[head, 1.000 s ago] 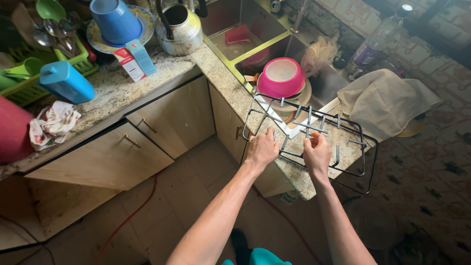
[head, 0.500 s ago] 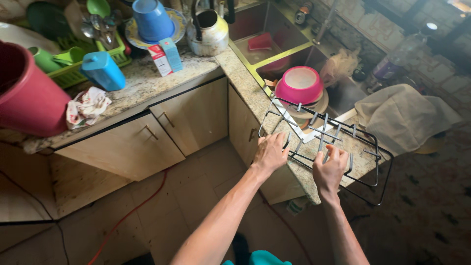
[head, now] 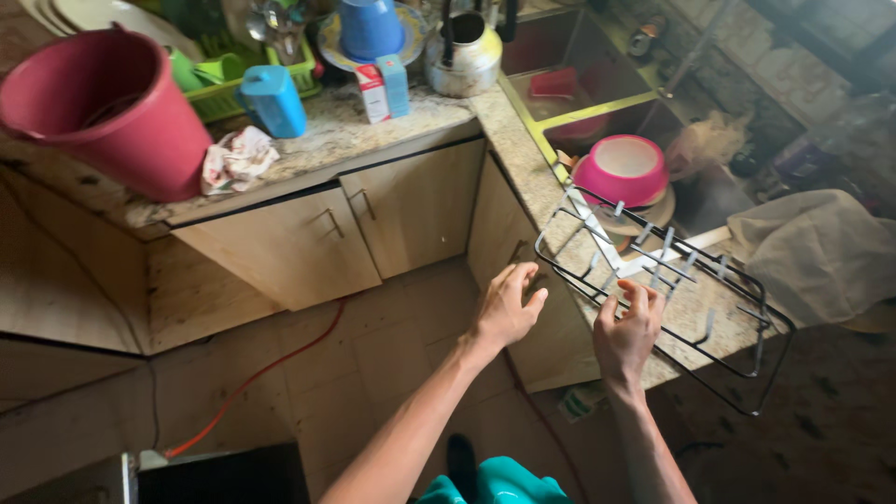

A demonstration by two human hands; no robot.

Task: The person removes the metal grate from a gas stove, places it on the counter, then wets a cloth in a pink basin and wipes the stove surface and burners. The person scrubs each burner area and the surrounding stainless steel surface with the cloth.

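A black metal stove grate (head: 667,271) lies on the stone counter (head: 523,159), its near corner jutting over the edge. My left hand (head: 509,308) hovers just left of the grate, fingers spread and holding nothing. My right hand (head: 627,331) is at the grate's near edge, fingers loosely curled with the tips close to the front bar; I cannot tell if they touch it. A pink bowl (head: 621,168) stands right behind the grate.
A beige cloth (head: 812,252) lies right of the grate. Along the counter stand a red bucket (head: 112,112), a blue container (head: 273,98), a crumpled rag (head: 238,159), small cartons (head: 383,86) and a kettle (head: 464,56). A sink (head: 569,93) is behind. An orange hose (head: 252,378) crosses the floor.
Both hands gripped the grate's near edge a second ago; they have since let go and drawn back toward me. The view has swung left, bringing the red bucket in.
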